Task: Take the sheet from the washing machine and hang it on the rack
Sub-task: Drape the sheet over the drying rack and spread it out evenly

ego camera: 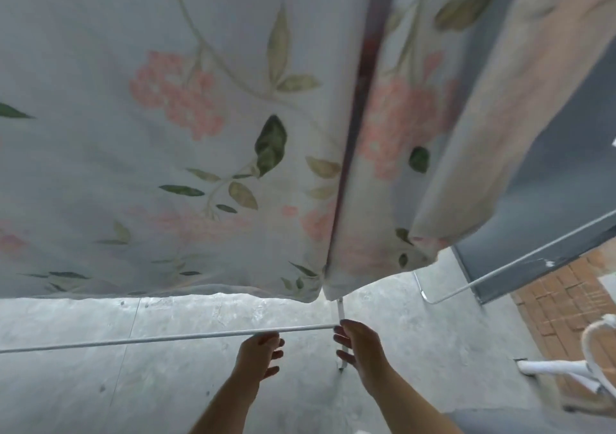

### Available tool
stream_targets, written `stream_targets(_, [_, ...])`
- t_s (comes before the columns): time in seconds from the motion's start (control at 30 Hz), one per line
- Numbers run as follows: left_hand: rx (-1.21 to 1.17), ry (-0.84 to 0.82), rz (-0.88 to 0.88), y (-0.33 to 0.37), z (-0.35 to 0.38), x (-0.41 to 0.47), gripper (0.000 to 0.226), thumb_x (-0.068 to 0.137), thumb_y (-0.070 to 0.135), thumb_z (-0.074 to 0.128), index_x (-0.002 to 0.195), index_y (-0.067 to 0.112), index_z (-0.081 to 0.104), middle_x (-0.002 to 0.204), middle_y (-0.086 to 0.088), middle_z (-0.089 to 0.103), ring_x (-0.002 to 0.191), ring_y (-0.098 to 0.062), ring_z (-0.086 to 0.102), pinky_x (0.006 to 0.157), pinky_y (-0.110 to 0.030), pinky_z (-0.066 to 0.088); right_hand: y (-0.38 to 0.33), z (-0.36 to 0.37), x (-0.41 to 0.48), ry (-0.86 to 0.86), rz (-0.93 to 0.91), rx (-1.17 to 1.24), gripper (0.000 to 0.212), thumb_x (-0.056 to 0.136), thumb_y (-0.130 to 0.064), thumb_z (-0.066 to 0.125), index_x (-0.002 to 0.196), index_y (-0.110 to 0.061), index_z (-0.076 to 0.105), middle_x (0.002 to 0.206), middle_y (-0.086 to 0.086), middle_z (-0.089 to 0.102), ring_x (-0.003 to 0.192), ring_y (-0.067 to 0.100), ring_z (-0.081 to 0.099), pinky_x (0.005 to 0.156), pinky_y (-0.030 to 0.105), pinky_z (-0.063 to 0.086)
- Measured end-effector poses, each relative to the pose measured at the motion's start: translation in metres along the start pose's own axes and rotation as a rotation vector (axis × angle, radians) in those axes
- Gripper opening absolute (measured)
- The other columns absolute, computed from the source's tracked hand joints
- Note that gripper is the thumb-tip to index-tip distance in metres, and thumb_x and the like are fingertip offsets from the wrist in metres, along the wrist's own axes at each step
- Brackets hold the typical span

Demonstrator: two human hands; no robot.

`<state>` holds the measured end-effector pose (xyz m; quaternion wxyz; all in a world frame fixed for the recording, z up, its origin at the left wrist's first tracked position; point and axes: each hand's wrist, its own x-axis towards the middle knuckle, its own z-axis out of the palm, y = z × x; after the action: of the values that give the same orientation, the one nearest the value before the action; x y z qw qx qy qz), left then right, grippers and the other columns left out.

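The sheet (166,140) is hanging on the rack (160,337), the left hand (258,355) is hovering open and empty, and the right hand's (361,350) grip cannot be determined.

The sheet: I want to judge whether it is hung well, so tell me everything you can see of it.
The sheet is thin, pale bluish-white cloth printed with pink flower clusters, green and olive leaves and fine stems. It hangs in flat panels, a dark vertical gap between two, a paler fold further right. Its top is out of view. Its hem ends above the concrete floor. Neither the left hand nor the right hand, both lower at the rack, touches it.
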<state>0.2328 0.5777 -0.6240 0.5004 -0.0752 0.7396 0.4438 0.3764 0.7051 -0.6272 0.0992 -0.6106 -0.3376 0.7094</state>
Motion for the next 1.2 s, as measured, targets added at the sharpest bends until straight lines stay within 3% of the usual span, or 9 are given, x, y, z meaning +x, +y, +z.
stream_targets(0.1, [-0.175, 0.005, 0.009, -0.002, -0.003, 0.059, 0.010, 0.094, 0.009, 0.054, 0.102, 0.010, 0.061, 0.096, -0.007, 0.068, 0.094, -0.024, 0.062, 0.074, -0.036, 0.050, 0.020, 0.039, 0.053, -0.008, 0.044, 0.183, 0.017, 0.096, -0.011, 0.050, 0.108, -0.003, 0.060, 0.105, 0.012, 0.066, 0.101, 0.026, 0.061, 0.079, 0.040, 0.048])
stream_targets(0.23, [-0.365, 0.007, -0.029, -0.007, 0.009, 0.131, 0.010, 0.096, 0.006, 0.049, 0.089, 0.011, 0.054, 0.100, -0.010, 0.061, 0.100, -0.026, 0.057, 0.076, -0.039, 0.047, 0.028, 0.068, 0.119, -0.023, 0.040, 0.333, 0.018, 0.098, -0.010, 0.047, 0.115, -0.009, 0.052, 0.118, 0.008, 0.055, 0.116, 0.025, 0.049, 0.096, 0.047, 0.039])
stream_targets(0.3, [-0.457, -0.006, -0.069, -0.012, 0.016, 0.156, 0.009, 0.098, 0.005, 0.046, 0.103, 0.006, 0.053, 0.113, -0.015, 0.055, 0.107, -0.028, 0.053, 0.082, -0.044, 0.044, 0.028, 0.071, 0.138, -0.054, 0.034, 0.358, 0.019, 0.098, -0.010, 0.046, 0.116, -0.010, 0.053, 0.119, 0.006, 0.058, 0.119, 0.024, 0.050, 0.098, 0.049, 0.036])
stream_targets(0.4, [-0.566, -0.091, -0.056, -0.025, 0.023, 0.191, 0.033, 0.097, 0.006, 0.045, 0.130, 0.003, 0.045, 0.128, -0.016, 0.051, 0.123, -0.031, 0.046, 0.091, -0.048, 0.041, 0.039, 0.074, 0.161, -0.125, 0.022, 0.326, 0.014, 0.096, -0.011, 0.047, 0.099, -0.012, 0.060, 0.110, 0.005, 0.066, 0.113, 0.022, 0.055, 0.096, 0.047, 0.035])
stream_targets(0.53, [-0.638, -0.210, 0.067, -0.032, 0.028, 0.209, 0.026, 0.094, 0.009, 0.052, 0.119, 0.007, 0.058, 0.116, -0.011, 0.066, 0.112, -0.027, 0.060, 0.087, -0.043, 0.049, 0.052, 0.078, 0.179, -0.234, 0.042, 0.333, 0.020, 0.097, -0.014, 0.044, 0.104, -0.013, 0.063, 0.113, 0.006, 0.065, 0.113, 0.021, 0.055, 0.101, 0.047, 0.035])
stream_targets(0.63, [-0.549, -0.115, 0.118, -0.039, 0.030, 0.212, 0.011, 0.092, 0.012, 0.060, 0.102, 0.008, 0.063, 0.104, -0.011, 0.070, 0.099, -0.025, 0.066, 0.086, -0.039, 0.053, 0.059, 0.083, 0.187, -0.295, -0.001, 0.348, 0.019, 0.096, -0.011, 0.046, 0.106, -0.010, 0.062, 0.115, 0.010, 0.066, 0.113, 0.022, 0.057, 0.102, 0.044, 0.037])
stream_targets(0.83, [-0.238, 0.152, 0.163, -0.055, 0.033, 0.241, 0.016, 0.085, 0.021, 0.067, 0.075, 0.009, 0.062, 0.081, -0.008, 0.067, 0.085, -0.025, 0.064, 0.077, -0.038, 0.051, 0.074, 0.089, 0.220, 0.012, -0.071, 0.126, 0.007, 0.086, -0.001, 0.062, 0.087, -0.008, 0.062, 0.094, 0.010, 0.067, 0.094, 0.021, 0.061, 0.090, 0.041, 0.046])
stream_targets(0.97, [-0.178, 0.205, 0.136, -0.073, 0.033, 0.266, 0.015, 0.086, 0.020, 0.065, 0.078, 0.007, 0.064, 0.075, -0.004, 0.070, 0.075, -0.017, 0.070, 0.058, -0.027, 0.042, 0.090, 0.097, 0.250, 0.170, -0.134, -0.033, 0.017, 0.087, -0.007, 0.062, 0.071, -0.005, 0.056, 0.078, 0.014, 0.061, 0.078, 0.026, 0.055, 0.079, 0.045, 0.052])
stream_targets(1.2, [-0.081, 0.309, 0.059, -0.080, 0.028, 0.302, 0.022, 0.087, 0.031, 0.063, 0.076, 0.012, 0.063, 0.059, -0.001, 0.071, 0.074, -0.019, 0.071, 0.067, -0.034, 0.046, 0.106, 0.106, 0.282, 0.236, -0.116, -0.222, 0.025, 0.088, -0.026, 0.063, 0.068, -0.012, 0.059, 0.072, 0.009, 0.067, 0.082, 0.028, 0.064, 0.086, 0.051, 0.053])
